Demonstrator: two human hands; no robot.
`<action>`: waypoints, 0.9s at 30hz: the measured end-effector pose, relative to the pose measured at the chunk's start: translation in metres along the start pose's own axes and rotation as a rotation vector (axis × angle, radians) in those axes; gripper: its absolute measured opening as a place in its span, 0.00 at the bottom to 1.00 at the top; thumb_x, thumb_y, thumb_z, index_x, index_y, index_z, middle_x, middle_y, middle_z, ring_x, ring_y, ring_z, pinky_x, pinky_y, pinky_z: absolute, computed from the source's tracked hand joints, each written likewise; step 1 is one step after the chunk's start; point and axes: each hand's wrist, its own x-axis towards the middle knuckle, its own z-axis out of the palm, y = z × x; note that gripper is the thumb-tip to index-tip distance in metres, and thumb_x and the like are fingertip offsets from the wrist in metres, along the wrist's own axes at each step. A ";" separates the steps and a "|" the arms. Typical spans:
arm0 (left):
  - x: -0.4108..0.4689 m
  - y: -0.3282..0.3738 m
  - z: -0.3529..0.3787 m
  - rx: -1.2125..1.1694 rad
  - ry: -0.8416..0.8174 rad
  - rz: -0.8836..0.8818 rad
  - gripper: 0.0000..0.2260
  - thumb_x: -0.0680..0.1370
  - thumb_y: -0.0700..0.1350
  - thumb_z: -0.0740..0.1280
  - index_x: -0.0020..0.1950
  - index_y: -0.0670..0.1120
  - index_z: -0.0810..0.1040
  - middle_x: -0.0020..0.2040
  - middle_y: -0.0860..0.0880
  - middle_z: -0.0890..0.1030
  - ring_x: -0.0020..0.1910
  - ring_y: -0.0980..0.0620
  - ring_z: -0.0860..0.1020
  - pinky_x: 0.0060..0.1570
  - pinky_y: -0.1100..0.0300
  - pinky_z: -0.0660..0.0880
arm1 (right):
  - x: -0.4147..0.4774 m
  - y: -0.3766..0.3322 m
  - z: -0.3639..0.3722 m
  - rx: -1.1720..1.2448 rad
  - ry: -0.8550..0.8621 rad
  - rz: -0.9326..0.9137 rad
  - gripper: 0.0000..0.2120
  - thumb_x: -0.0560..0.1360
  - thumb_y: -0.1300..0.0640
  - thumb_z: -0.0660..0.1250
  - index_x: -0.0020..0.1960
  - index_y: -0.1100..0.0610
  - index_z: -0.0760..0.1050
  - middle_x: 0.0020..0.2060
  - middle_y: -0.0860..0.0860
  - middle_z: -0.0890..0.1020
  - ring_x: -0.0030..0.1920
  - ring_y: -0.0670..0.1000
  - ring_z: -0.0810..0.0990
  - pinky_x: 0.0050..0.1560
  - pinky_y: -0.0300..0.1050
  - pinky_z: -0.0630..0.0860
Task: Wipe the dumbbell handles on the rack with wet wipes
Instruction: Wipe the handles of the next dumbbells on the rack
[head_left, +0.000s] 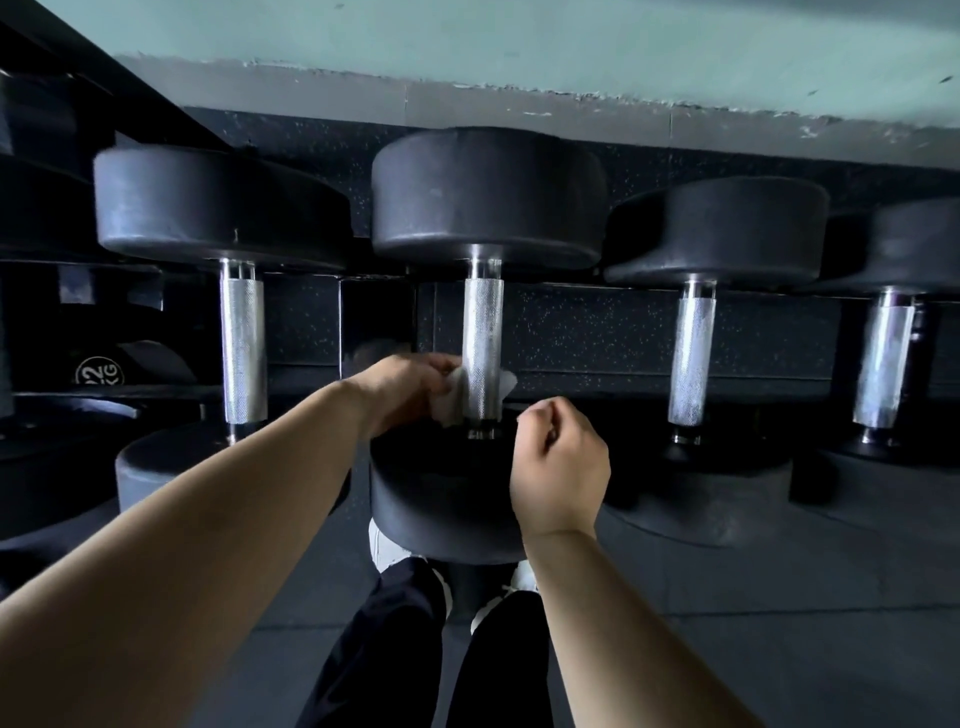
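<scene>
wet wipe (451, 397) behind handle (483, 332), in left fingers (439, 365)

The picture is dim and cool-toned. Soft light from above brightens the forearms (218, 514) and glints on the knurled handles (483, 343), while the dumbbell heads (488, 197) show only a dull sheen. The rack (47, 322) on the left sinks into black shadow. The left hand (400, 389) and wet wipe (451, 402) are slightly blurred. Straight lines bow towards the edges of the wide-angle view.
</scene>
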 end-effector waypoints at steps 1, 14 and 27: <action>-0.002 -0.001 -0.001 -0.003 -0.013 -0.005 0.20 0.73 0.26 0.46 0.43 0.40 0.75 0.28 0.49 0.81 0.26 0.55 0.79 0.27 0.68 0.75 | 0.000 0.000 0.000 -0.001 0.006 -0.004 0.19 0.67 0.52 0.50 0.29 0.63 0.73 0.26 0.58 0.78 0.27 0.58 0.74 0.30 0.39 0.52; -0.012 -0.003 -0.005 0.198 0.166 0.024 0.20 0.74 0.24 0.50 0.39 0.45 0.74 0.24 0.52 0.77 0.22 0.58 0.74 0.20 0.69 0.69 | -0.001 -0.001 0.001 0.032 0.029 -0.004 0.23 0.66 0.48 0.47 0.30 0.63 0.72 0.28 0.61 0.78 0.30 0.58 0.72 0.31 0.40 0.50; -0.140 -0.005 -0.001 -0.234 0.541 0.399 0.13 0.76 0.30 0.59 0.47 0.48 0.73 0.43 0.50 0.76 0.39 0.55 0.74 0.35 0.65 0.75 | 0.006 -0.056 -0.019 0.146 -0.578 0.030 0.32 0.70 0.55 0.69 0.70 0.56 0.61 0.63 0.49 0.70 0.63 0.49 0.69 0.65 0.46 0.66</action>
